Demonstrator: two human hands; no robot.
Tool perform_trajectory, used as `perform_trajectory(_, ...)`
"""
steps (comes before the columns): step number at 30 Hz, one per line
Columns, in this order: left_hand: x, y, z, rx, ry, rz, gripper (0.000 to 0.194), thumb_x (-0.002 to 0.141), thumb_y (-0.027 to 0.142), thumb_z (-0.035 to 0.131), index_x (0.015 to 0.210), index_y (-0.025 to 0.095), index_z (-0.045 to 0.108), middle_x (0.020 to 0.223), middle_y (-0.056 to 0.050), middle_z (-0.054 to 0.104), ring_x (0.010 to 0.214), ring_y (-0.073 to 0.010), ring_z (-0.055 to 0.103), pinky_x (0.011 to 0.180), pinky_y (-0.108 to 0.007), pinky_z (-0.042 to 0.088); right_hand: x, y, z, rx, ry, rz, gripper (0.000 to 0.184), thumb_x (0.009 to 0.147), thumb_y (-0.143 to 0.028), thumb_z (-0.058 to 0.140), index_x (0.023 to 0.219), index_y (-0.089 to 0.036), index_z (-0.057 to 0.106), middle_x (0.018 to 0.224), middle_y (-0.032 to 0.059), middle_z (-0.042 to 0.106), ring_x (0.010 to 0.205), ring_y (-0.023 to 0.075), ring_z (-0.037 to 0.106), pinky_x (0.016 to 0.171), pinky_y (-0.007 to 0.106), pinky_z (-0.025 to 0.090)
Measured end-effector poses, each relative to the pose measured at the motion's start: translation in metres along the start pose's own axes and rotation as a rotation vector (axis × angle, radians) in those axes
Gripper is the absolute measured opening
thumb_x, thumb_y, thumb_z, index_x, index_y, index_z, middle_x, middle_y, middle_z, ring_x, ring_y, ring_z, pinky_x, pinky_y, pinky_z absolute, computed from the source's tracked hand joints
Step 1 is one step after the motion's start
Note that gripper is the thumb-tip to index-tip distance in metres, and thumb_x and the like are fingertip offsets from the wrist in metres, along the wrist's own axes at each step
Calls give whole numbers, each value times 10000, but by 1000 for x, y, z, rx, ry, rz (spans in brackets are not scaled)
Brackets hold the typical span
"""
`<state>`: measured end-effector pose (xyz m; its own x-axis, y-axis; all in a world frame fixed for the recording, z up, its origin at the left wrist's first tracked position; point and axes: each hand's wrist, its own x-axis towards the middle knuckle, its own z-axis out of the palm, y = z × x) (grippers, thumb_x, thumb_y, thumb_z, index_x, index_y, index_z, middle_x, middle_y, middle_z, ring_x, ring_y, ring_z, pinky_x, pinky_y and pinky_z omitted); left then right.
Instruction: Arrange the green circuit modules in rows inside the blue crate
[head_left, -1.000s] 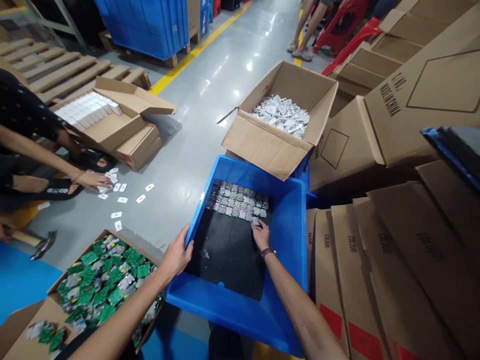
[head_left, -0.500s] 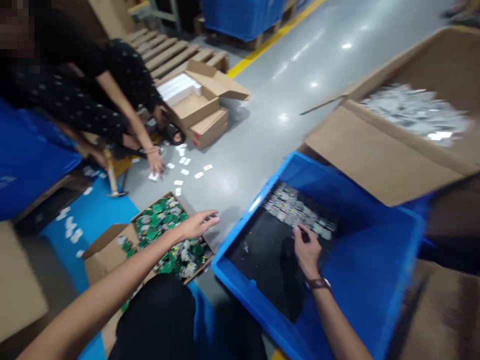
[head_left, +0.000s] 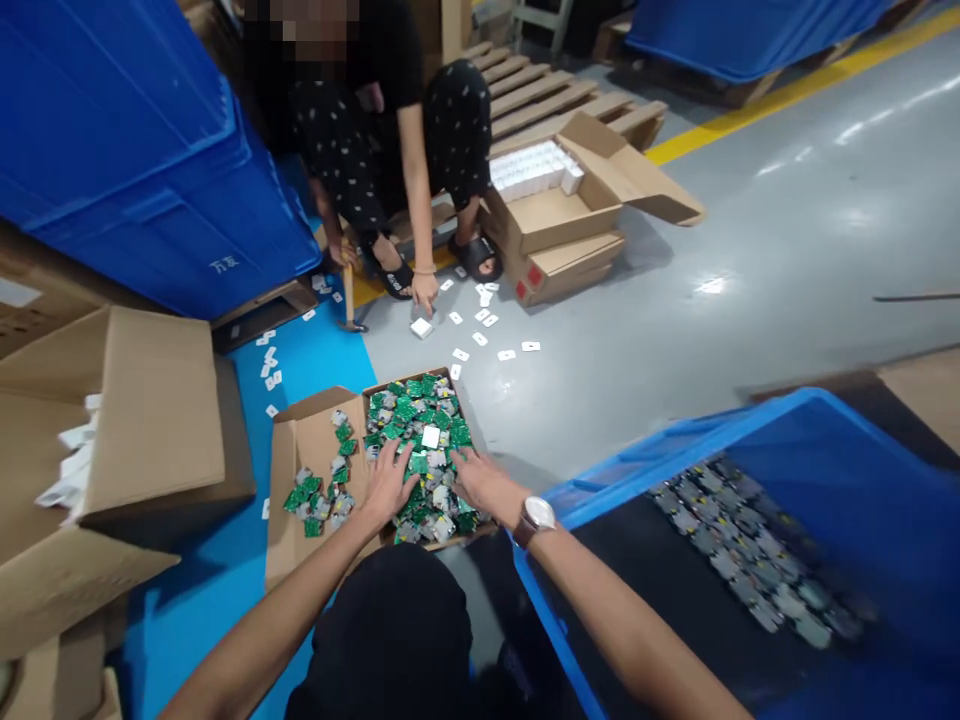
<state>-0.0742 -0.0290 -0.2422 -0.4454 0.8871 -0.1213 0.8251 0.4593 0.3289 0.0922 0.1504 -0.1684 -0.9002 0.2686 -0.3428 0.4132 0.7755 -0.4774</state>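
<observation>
A shallow cardboard box on the floor in front of my knee is heaped with small circuit boards, green on one side and grey on the other. My left hand lies over the left part of the heap, fingers spread. From the right, my right hand reaches into the same heap with its fingers apart; some fingertips are hidden among the boards. Neither hand visibly grips a board. A white square piece sits on the heap between them. More boards rest on the box's open left flap.
At right, a blue bin holds rows of grey boards on its dark base. A co-worker's hand touches a white square among scattered white pieces; their other hand holds a hammer. A large cardboard box stands left.
My right hand has left the blue bin and moved over to the box of boards. My left hand has come down onto the heap. The view has turned left.
</observation>
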Motion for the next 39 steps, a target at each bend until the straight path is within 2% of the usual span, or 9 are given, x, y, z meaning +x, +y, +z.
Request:
perform_trajectory(2,-5,-6,3,-2,-19,57,457,937,287,562,1389,234,520,1546,-179,404,1466,-382,321,1141,-623,351,23,-5,18,-114,-84,82,566,888,-204,616,1432,-116,488,1462,256,509,1300,348,541,969,418,511)
perform_trajectory(4,-10,-12,3,-44,-36,109,436,913,234,581,1347,241,549,1533,-160,415,1458,-368,330,1143,-599,371,36,-10,35,-207,-75,126,572,887,-154,582,1445,-94,472,1502,290,454,1327,377,509,934,437,515)
perform_trajectory(8,-12,-19,1,-162,-20,111,475,885,157,568,1348,259,536,1446,-129,468,1397,-336,394,1124,-563,409,43,-13,53,-318,-12,115,443,894,-41,454,1323,-56,562,1335,302,575,1229,338,560,889,412,510)
perform_trajectory(13,2,-26,3,-205,33,23,571,850,166,630,1397,250,492,1336,-128,486,1283,-320,478,1072,-529,452,44,-5,47,-328,-24,81,424,869,-80,525,1292,-102,550,1219,213,597,1196,298,525,920,373,480)
perform_trajectory(19,-2,-24,1,-252,66,-22,357,848,194,662,1196,257,614,1140,-72,520,1103,-269,556,997,-471,489,42,1,41,-244,-40,116,381,883,-247,620,1235,-117,558,1229,200,563,1234,306,495,980,388,458)
perform_trajectory(22,-6,-19,-3,-280,76,-32,370,862,215,646,1227,261,600,1108,-58,524,1052,-244,572,966,-425,501,43,1,39,-218,-25,159,398,871,-287,662,1221,-134,551,1252,192,553,1244,301,490,981,391,471)
perform_trajectory(26,2,-15,-6,-308,130,-113,448,877,280,642,1311,234,543,1080,-72,540,1077,-284,549,988,-486,471,46,1,37,-197,-43,165,402,853,-172,636,1240,-125,535,1246,194,563,1225,299,498,907,359,509)
perform_trajectory(32,5,-8,-8,-428,138,-168,133,883,209,589,1007,236,630,1048,-69,577,1105,-294,541,1010,-500,442,45,6,29,-150,-72,190,305,868,-76,515,1159,-107,601,1144,190,620,1149,278,543,894,337,485)
perform_trajectory(39,-18,-5,-19,-702,169,-238,50,847,270,625,875,236,600,966,-36,622,1028,-242,580,987,-413,460,49,5,34,-182,-44,185,278,868,-67,535,1124,-96,639,1159,197,632,1149,276,555,932,323,463)
